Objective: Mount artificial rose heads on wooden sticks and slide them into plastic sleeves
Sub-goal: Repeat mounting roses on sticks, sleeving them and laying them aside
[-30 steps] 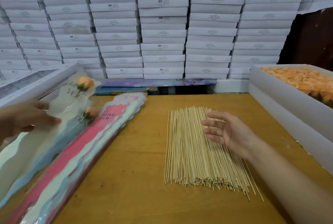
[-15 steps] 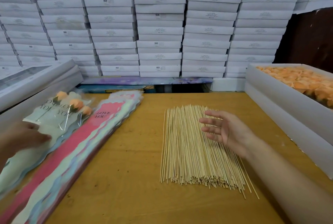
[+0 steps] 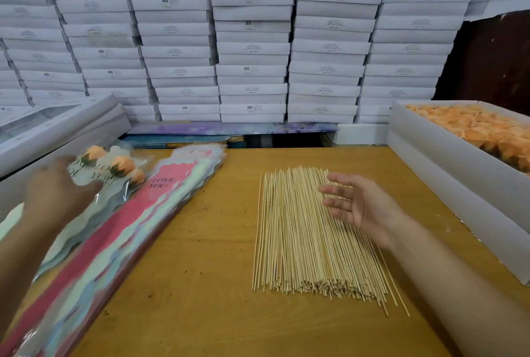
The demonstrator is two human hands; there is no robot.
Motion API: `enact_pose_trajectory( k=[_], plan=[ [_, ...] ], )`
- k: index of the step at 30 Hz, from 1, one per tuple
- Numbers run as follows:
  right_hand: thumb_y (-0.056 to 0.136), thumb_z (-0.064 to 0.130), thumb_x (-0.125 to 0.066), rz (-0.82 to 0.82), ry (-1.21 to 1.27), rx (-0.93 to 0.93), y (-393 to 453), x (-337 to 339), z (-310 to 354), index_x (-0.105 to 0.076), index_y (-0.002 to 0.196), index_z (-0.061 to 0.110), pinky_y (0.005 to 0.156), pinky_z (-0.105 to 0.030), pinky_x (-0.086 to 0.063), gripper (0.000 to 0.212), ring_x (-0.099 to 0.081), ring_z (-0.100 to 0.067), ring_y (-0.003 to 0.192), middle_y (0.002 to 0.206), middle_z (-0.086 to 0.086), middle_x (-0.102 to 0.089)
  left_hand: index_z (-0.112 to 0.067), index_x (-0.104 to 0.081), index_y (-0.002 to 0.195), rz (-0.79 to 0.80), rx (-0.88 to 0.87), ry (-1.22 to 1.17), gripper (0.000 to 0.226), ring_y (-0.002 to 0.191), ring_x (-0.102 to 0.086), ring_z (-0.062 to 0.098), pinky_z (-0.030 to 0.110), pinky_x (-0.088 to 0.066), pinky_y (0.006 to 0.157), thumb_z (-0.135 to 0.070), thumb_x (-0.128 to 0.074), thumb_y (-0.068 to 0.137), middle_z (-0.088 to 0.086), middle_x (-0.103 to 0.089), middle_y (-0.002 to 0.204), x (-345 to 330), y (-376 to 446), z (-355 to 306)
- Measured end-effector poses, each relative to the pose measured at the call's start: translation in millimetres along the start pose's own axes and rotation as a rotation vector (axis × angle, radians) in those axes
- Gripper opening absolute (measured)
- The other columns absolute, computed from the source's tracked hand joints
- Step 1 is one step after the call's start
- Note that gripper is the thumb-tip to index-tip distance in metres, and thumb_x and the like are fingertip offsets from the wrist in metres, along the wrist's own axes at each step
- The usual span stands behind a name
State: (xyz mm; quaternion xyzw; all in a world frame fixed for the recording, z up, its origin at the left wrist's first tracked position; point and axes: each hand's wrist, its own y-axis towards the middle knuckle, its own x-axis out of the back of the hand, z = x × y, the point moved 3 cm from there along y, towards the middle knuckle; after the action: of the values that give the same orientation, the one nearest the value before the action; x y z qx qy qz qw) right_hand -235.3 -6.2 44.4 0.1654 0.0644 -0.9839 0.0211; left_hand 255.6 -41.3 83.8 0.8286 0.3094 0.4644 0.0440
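Head cam: wooden sticks (image 3: 315,239) lie as a loose flat bundle at table centre, tips toward 12 o'clock. Right hand (image 3: 361,204) hovers over their upper right part, fingers spread, palm facing left, holding nothing. At 9 o'clock, finished roses in sleeves (image 3: 114,173) reading "LOVE YOU" lie on a stack of plastic sleeves (image 3: 120,236), pink one also printed "LOVE YOU". Left hand (image 3: 57,193) is blurred above them; grip can't be told. At 3 o'clock, white box (image 3: 447,150) w/ orange rose heads (image 3: 473,127). Wooden table (image 3: 200,285) underneath. At 12 o'clock, wall of stacked white boxes (image 3: 252,41), several marked "SGS"; other label text too small to read.
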Motion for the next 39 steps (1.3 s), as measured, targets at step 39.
enact_pose_trajectory(
  k=[39],
  plan=[
    [0.098, 0.014, -0.054, -0.392, -0.663, 0.113, 13, 38, -15, -0.066, 0.102, 0.022, 0.051, -0.024, -0.049, 0.016, -0.062, -0.01, 0.062, 0.088, 0.001, -0.074, -0.027, -0.045, 0.149, 0.532, -0.637, 0.06, 0.051, 0.143, -0.034, 0.013, 0.035, -0.025, 0.12, -0.048, -0.028, 0.106, -0.006, -0.043, 0.154, -145, -178, -144]
  ],
)
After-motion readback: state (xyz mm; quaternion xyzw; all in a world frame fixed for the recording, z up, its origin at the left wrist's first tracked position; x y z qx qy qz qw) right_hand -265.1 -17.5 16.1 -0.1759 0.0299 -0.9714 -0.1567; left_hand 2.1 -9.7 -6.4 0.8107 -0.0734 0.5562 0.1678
